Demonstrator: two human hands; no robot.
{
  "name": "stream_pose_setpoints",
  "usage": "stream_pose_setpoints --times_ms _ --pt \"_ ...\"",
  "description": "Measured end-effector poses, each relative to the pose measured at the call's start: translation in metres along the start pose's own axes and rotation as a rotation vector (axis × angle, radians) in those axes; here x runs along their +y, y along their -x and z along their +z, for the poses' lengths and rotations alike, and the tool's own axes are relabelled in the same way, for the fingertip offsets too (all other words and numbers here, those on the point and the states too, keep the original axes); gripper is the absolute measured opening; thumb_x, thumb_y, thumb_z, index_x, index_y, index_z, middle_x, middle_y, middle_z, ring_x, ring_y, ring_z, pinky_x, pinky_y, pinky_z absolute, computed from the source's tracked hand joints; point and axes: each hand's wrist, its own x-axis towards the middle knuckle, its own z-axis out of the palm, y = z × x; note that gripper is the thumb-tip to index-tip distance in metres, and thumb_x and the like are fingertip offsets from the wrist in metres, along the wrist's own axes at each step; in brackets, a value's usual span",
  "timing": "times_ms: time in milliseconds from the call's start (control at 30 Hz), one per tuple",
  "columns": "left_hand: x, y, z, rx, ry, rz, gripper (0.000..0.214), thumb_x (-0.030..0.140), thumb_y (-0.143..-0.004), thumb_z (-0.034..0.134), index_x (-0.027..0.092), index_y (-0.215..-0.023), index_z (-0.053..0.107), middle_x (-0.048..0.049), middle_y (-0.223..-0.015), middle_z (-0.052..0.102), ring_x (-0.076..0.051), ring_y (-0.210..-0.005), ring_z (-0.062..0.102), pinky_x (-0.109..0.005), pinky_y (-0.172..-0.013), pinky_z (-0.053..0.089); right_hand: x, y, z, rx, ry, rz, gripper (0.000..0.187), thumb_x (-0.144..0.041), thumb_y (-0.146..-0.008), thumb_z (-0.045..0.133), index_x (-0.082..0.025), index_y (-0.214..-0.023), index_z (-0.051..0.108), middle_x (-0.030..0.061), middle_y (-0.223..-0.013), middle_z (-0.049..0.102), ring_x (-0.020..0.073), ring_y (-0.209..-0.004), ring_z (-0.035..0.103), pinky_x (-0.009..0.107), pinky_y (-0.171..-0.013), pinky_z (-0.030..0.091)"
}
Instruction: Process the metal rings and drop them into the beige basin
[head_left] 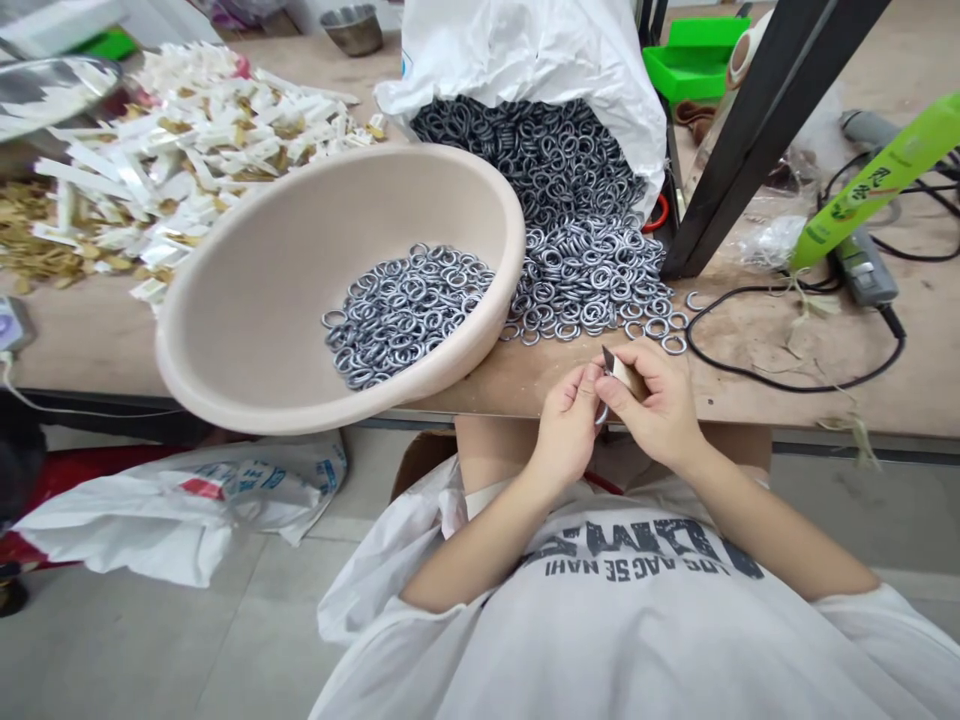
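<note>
Close together at the table's front edge, both my hands are closed. My left hand (568, 422) pinches a grey metal ring (601, 414), partly hidden by the fingers. In my right hand (654, 402) is a small knife (627, 377) with a pale handle and a short dark blade pointing up; its blade is beside the left fingertips. Whether the blade touches the ring I cannot tell. Loose metal rings (592, 275) spill over the table just beyond my hands, out of a white sack (525, 50). To the left, a large beige basin (247, 260) sits tilted, with many more rings inside.
White and tan strips (187, 150) are heaped at the left behind the basin. A dark metal post (750, 140) rises right of the sack. Further right are a black cable (787, 380), a green bottle (877, 185) and a green tray (690, 70). White bags lie below the table.
</note>
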Motion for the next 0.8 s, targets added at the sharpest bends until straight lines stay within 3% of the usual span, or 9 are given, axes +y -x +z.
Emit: stream_pose_setpoints --times_ms 200,400,667,800 --pt "0.007 0.002 0.004 0.021 0.059 -0.118 0.048 0.062 -0.084 0.067 0.019 -0.072 0.049 0.0079 -0.052 0.032 -0.005 -0.042 0.023 -0.021 -0.038 0.015 -0.002 -0.003 -0.013 -0.021 0.129 -0.014 0.034 -0.053 -0.098 0.053 -0.021 -0.092 0.064 0.0042 -0.084 0.064 0.0189 -0.079 0.059 0.032 -0.073 0.044" --pt "0.012 0.001 0.006 0.053 0.088 -0.1 0.051 0.061 -0.08 0.073 0.019 -0.07 0.047 0.0081 -0.052 0.032 -0.004 -0.042 0.024 -0.02 -0.039 0.018 -0.008 0.009 -0.02 -0.196 0.459 -0.13 0.038 -0.043 -0.101 0.047 -0.021 -0.071 0.052 0.0022 -0.07 0.056 0.016 -0.067 0.05 0.032 -0.065 0.034" --pt "0.011 0.002 0.005 0.011 0.106 -0.13 0.045 0.055 -0.083 0.073 0.018 -0.073 0.048 0.009 -0.052 0.031 -0.003 -0.041 0.023 -0.018 -0.038 0.019 -0.004 0.01 -0.016 -0.237 0.341 -0.097 0.04 -0.043 -0.103 0.045 -0.021 -0.069 0.048 -0.0002 -0.064 0.051 0.014 -0.061 0.046 0.03 -0.061 0.031" --pt "0.013 0.01 0.007 -0.017 0.116 -0.179 0.045 0.054 -0.083 0.073 0.018 -0.071 0.049 0.0088 -0.052 0.034 -0.003 -0.04 0.023 -0.017 -0.037 0.019 0.008 0.001 -0.024 -0.124 0.417 0.009 0.042 -0.048 -0.102 0.045 -0.022 -0.07 0.048 -0.0002 -0.064 0.05 0.015 -0.062 0.046 0.031 -0.061 0.03"
